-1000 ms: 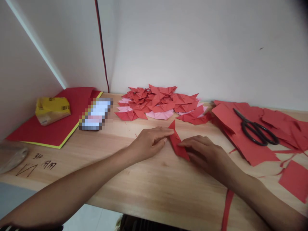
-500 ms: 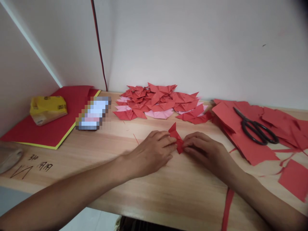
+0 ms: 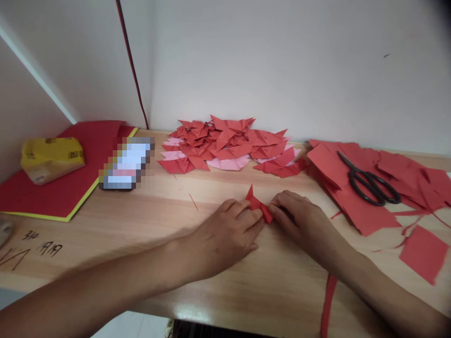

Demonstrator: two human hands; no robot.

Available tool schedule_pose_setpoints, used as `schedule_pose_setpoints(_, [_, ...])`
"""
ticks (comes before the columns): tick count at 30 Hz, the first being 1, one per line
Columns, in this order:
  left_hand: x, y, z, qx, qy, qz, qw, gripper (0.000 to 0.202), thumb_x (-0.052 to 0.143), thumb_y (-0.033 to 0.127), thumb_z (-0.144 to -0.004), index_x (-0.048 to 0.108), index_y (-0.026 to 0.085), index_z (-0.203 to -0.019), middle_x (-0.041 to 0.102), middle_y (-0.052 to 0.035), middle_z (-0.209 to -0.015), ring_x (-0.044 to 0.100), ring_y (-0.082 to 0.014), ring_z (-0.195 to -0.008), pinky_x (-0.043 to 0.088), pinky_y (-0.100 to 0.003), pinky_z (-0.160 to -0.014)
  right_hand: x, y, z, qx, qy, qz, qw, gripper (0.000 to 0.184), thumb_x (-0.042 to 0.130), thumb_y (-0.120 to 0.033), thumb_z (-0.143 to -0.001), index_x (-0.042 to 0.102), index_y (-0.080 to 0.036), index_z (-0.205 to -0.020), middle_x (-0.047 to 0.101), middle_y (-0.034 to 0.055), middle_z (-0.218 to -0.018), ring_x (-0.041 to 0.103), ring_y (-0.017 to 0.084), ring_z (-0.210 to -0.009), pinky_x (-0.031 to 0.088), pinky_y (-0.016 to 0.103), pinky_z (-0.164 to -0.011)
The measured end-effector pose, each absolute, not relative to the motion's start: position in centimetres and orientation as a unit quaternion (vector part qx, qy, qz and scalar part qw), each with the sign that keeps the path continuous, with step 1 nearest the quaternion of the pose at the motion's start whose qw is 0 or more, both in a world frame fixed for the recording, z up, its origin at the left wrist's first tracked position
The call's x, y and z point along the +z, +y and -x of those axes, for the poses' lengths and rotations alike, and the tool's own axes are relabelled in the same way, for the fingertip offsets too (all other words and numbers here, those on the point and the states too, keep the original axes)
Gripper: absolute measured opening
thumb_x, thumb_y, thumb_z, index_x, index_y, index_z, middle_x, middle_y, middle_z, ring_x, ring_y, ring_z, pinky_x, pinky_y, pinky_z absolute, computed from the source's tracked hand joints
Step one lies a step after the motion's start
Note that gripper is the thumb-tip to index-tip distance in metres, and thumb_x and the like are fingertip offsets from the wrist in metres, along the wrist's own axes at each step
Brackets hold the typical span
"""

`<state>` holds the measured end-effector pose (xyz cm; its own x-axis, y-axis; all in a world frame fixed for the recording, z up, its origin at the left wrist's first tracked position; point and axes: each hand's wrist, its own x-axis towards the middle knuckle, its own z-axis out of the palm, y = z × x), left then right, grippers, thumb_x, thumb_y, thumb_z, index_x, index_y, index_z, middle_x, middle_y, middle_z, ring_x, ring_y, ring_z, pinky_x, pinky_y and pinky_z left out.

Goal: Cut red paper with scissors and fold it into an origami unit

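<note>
Between my two hands, low over the wooden table, is a small folded piece of red paper (image 3: 256, 203) with pointed corners. My left hand (image 3: 234, 224) is closed on its left side, the fingers bent over it and covering part of it. At its right edge, the fingertips of my right hand (image 3: 292, 213) pinch the paper. Behind my hands lies a pile of red and pink folded paper shapes (image 3: 229, 148), spread against the wall.
Black-handled scissors (image 3: 371, 183) rest on red paper sheets (image 3: 327, 164) at the right, near a loose red square (image 3: 424, 253) and thin strips. To the left are a phone (image 3: 128, 164), a yellow packet (image 3: 52, 157) and large red sheets (image 3: 98, 141).
The view has shifted slightly, so the table things sit further left. The folded red paper has turned between my fingers, its lower part now angling toward my right hand.
</note>
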<state>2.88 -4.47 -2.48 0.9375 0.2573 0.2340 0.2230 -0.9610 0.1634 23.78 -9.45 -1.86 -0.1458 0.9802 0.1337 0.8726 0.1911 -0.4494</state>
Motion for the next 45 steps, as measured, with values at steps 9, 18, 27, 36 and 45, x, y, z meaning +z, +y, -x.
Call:
schedule_pose_setpoints(9, [-2.5, -4.6, -2.7, 0.135, 0.131, -0.981, 0.054, 0.038, 0.050, 0.028, -0.092, 0.051, 0.013, -0.127, 0.057, -0.0100, -0.126, 0.045, -0.0268, -0.118, 0.036, -0.043, -0.098, -1.0, -8.8, -25.5, 0.241, -0.772, 0.547, 0.217, 0.023, 0.043, -0.030, -0.096, 0.058, -0.022, -0.080, 0.062, 0.0039, -0.083, 0.058, 0.017, -0.076, 0.045, 0.032, -0.072])
schedule_pose_setpoints(18, [-2.6, -4.2, -2.5, 0.144, 0.130, -0.980, 0.040, 0.033, 0.044, 0.018, -0.094, 0.054, 0.017, -0.124, 0.059, -0.0084, -0.126, 0.047, -0.0241, -0.117, 0.033, -0.043, -0.099, -0.5, -8.1, -27.6, 0.260, -0.817, 0.483, 0.177, 0.018, 0.054, -0.034, -0.090, 0.067, -0.026, -0.099, 0.064, 0.0069, -0.101, 0.058, 0.022, -0.098, 0.049, 0.039, -0.084])
schedule_pose_setpoints(27, [-2.6, -4.2, -2.3, 0.137, 0.128, -0.982, 0.027, 0.035, 0.041, 0.015, -0.094, 0.052, 0.017, -0.128, 0.058, -0.0091, -0.127, 0.047, -0.0243, -0.120, 0.030, -0.047, -0.102, -1.7, -8.3, -26.6, 0.232, -0.825, 0.475, 0.200, 0.014, 0.054, -0.034, -0.092, 0.066, -0.025, -0.092, 0.064, 0.0050, -0.093, 0.059, 0.020, -0.093, 0.045, 0.037, -0.084])
schedule_pose_setpoints(36, [-2.8, -4.7, -2.4, 0.130, 0.130, -0.983, 0.011, 0.039, 0.045, 0.011, -0.090, 0.051, 0.016, -0.128, 0.057, -0.0100, -0.126, 0.046, -0.0275, -0.122, 0.032, -0.052, -0.102, -2.0, -8.1, -26.2, 0.235, -0.811, 0.492, 0.214, 0.017, 0.054, -0.034, -0.092, 0.062, -0.023, -0.081, 0.066, 0.0044, -0.086, 0.060, 0.019, -0.083, 0.044, 0.038, -0.080])
schedule_pose_setpoints(45, [-2.6, -4.8, -2.2, 0.105, 0.125, -0.987, 0.016, 0.046, 0.039, 0.009, -0.091, 0.043, 0.013, -0.136, 0.053, -0.0101, -0.135, 0.041, -0.0311, -0.126, 0.030, -0.057, -0.104, -1.7, -8.9, -24.8, 0.247, -0.697, 0.627, 0.245, 0.011, 0.062, -0.031, -0.085, 0.059, -0.023, -0.092, 0.066, -0.0004, -0.076, 0.058, 0.015, -0.066, 0.045, 0.029, -0.062])
